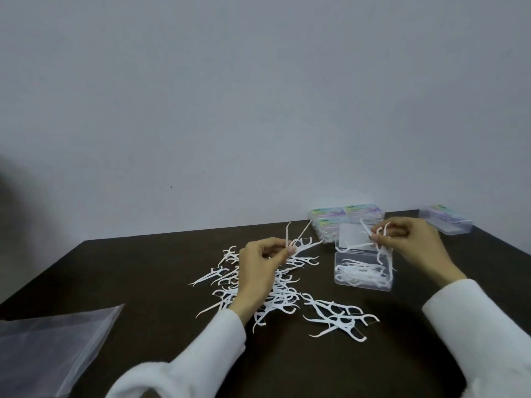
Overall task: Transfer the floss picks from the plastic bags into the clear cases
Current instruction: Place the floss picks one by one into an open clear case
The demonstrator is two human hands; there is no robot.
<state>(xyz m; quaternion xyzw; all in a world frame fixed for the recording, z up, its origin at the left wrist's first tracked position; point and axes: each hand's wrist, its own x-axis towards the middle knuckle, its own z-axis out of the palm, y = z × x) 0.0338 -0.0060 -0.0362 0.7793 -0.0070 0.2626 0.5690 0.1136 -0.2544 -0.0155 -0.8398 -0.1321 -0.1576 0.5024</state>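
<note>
Many white floss picks [333,314] lie scattered on the dark table [149,285]. My left hand [261,262] hovers over the pile and pinches a few floss picks [298,242] between thumb and fingers. An open clear case [362,272] with its lid tipped back sits to the right, with several picks inside. Just above its lid, my right hand [413,242] pinches a small bunch of floss picks [379,237]. A flat clear plastic bag [48,343] lies at the front left corner.
Two shut clear cases with coloured labels [344,218] stand at the table's back edge behind the open case. Another shut case [445,222] sits at the far right back. A pale wall rises behind the table.
</note>
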